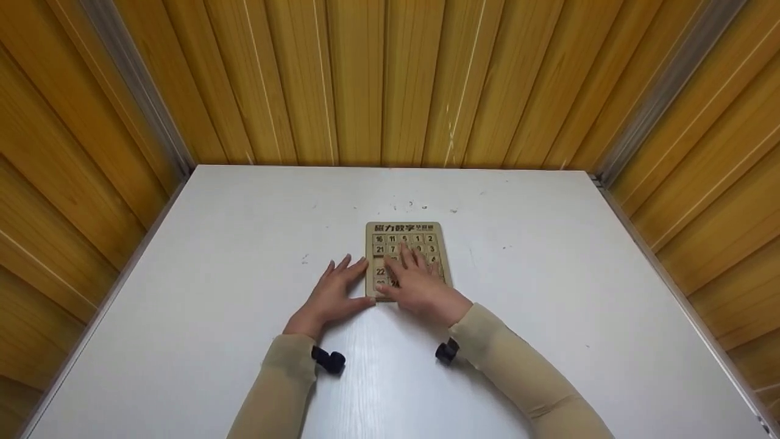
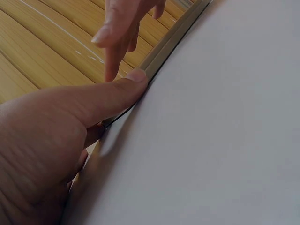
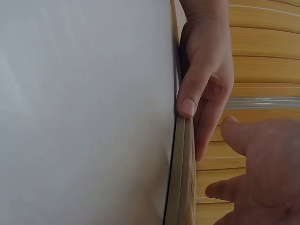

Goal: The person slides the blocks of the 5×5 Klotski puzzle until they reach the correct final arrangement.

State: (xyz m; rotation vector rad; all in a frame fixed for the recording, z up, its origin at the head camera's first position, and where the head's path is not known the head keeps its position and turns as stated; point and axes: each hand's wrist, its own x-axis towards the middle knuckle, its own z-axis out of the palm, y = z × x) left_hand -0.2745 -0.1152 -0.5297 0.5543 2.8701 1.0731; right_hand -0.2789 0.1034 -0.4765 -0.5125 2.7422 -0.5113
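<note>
A wooden number sliding puzzle lies flat on the white table, with dark characters along its far border. Numbered tiles fill its frame, and a gap shows in the left column, above tile 22. My left hand holds the near left corner, thumb against the near edge and index finger at the left side. Over the tiles spreads my right hand, its fingers reaching across the middle and hiding several numbers. The right wrist view shows the left thumb on the board's edge and the right fingers apart above it.
The white table has small dark marks beyond the puzzle. Yellow wood-look panels stand behind it and on both sides, with grey metal posts at the corners. A small black camera is strapped to each wrist.
</note>
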